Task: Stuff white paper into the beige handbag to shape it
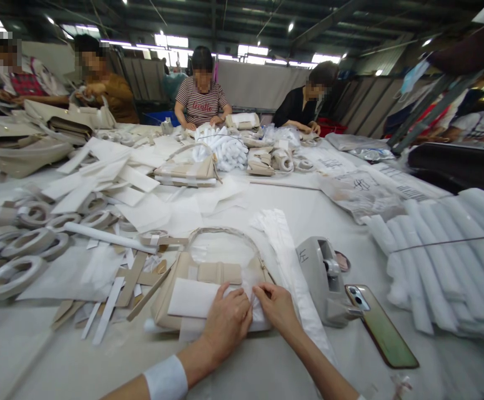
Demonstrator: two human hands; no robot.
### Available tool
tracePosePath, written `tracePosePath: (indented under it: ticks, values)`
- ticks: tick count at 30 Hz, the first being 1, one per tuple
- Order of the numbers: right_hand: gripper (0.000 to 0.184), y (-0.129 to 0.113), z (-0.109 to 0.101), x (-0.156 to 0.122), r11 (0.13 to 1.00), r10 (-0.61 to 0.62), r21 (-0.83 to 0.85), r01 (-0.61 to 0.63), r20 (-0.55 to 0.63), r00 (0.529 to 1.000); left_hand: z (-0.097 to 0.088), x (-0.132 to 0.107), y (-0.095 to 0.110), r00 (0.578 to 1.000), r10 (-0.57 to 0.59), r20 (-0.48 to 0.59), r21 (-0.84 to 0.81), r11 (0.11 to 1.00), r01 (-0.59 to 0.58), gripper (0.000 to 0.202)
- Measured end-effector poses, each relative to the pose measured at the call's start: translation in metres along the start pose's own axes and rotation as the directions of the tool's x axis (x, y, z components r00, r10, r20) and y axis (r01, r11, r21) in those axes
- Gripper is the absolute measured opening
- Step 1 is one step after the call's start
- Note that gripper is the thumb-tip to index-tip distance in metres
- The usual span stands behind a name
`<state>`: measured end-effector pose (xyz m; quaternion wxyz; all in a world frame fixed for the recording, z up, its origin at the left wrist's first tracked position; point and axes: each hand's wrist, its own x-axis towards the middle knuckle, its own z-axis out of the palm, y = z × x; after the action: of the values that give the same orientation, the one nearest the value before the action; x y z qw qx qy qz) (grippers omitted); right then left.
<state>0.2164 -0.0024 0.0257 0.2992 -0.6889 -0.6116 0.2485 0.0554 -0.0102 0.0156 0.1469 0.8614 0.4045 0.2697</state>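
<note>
- Head view: bag (pixel 220 273) lies on the surface (pixel 66 372) directly under both hands, handle (pixel 225 230) arched away from them. Probably turned that way so the handle stays out of the fingers' way.
- Left hand (pixel 228 314): palm down on the bag's front, fingers together and slightly bent, not wrapped round anything. Looks like it's steadying the bag and keeping the white sheet (pixel 191 298) flat; the sheet sticks out to its left.
- Right hand (pixel 275 303): thumb and index brought together at the bag's right part, just beside the left fingertips. Can't tell whether anything is pinched; the tips hide it.
- Handle seems wrapped in thin, clear film, likely against scuffs.
- Tape dispenser (pixel 320 283) stands just right of the right hand, outlet end toward the person. Likely put there for a short reach.
- Phone (pixel 385 328) lies right of that, touching or nearly touching the dispenser; can't tell which.
- Tied foam rolls (pixel 437 266) far right of the hands; the cord presumably keeps them from spreading.
- Left of the hands: loose strips (pixel 131 280), then coiled straps (pixel 29 243). Coiling probably stops tangles.
- Beyond the hands: white cards (pixel 100 172) to the left, a second bag (pixel 191 168) ahead, a co-worker in a striped top (pixel 203 97) past it.
</note>
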Motion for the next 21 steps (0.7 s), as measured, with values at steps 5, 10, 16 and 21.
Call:
tracePosePath:
  ticks: [5,10,16,21]
  values:
    - [0.028,0.002,0.001,0.001,0.999,0.024,-0.025,-0.024,0.023,0.999,0.006,0.002,-0.002,0.996,-0.089,0.009,0.002,0.996,0.089,0.013]
    - [0.027,0.002,0.005,-0.003,0.995,0.036,-0.089,-0.034,0.014,0.999,0.004,0.004,-0.004,0.998,-0.061,0.029,0.065,0.996,0.059,0.024]
    - [0.019,0.005,0.007,-0.001,0.993,0.093,-0.08,-0.09,0.031,0.995,-0.009,-0.005,-0.005,0.945,0.269,0.185,0.281,0.907,-0.314,0.063]
    - [0.022,0.009,0.011,0.001,0.99,0.128,-0.063,-0.127,0.008,0.992,0.0,-0.01,-0.005,0.918,0.282,0.278,0.376,0.848,-0.374,0.079]
